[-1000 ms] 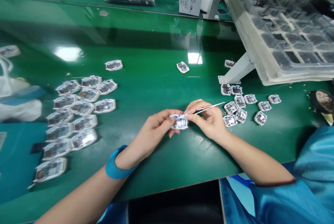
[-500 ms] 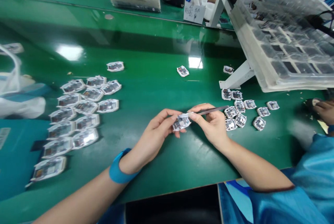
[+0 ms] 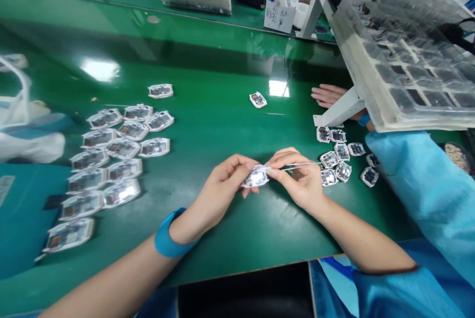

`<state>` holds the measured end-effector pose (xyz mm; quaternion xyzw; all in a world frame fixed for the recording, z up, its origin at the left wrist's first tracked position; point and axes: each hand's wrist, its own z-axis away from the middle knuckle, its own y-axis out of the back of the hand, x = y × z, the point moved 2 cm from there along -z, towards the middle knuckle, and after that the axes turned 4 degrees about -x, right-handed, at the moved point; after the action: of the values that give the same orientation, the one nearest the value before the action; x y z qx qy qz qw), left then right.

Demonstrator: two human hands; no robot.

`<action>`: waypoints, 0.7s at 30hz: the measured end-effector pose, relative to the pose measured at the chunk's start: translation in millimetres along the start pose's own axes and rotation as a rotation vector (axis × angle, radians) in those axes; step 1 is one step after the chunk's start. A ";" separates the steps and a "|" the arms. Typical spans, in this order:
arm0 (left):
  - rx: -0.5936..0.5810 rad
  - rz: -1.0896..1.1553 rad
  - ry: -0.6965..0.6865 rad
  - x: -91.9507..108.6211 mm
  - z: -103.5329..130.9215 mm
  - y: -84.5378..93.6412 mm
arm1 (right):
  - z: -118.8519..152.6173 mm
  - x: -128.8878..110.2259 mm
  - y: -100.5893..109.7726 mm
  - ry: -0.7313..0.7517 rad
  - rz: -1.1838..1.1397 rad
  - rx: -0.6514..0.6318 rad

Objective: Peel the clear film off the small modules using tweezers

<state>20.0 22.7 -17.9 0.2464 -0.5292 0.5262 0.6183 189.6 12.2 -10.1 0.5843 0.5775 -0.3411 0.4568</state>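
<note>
We have a small white, rounded plastic casing with exposed electronics point(image 3: 255, 178) pinched between the thumb and fingers of our left hand point(image 3: 224, 183), nearer to us than the clear plastic compartment tray point(image 3: 438, 113) and well left of it. Our right hand point(image 3: 300, 184) grasps slim silvery tweezers point(image 3: 302, 165) at the casing's upper right edge; we cannot tell whether the tips grip anything. We would do best to pinch only the rim, brace our fingertips together and press lightly, as a slip could harm the electronics. We should also keep our right elbow clear of the co-worker's light-blue fabric sleeve point(image 3: 423, 184), on our side of the tray.
</note>
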 end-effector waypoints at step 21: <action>-0.028 -0.050 0.039 -4.5 -0.6 1.9 | 2.4 6.9 0.0 -0.091 -0.038 0.016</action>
<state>19.1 22.0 -22.7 0.2406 -0.5181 0.5076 0.6450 190.6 12.4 -17.4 0.5606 0.5646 -0.3804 0.4713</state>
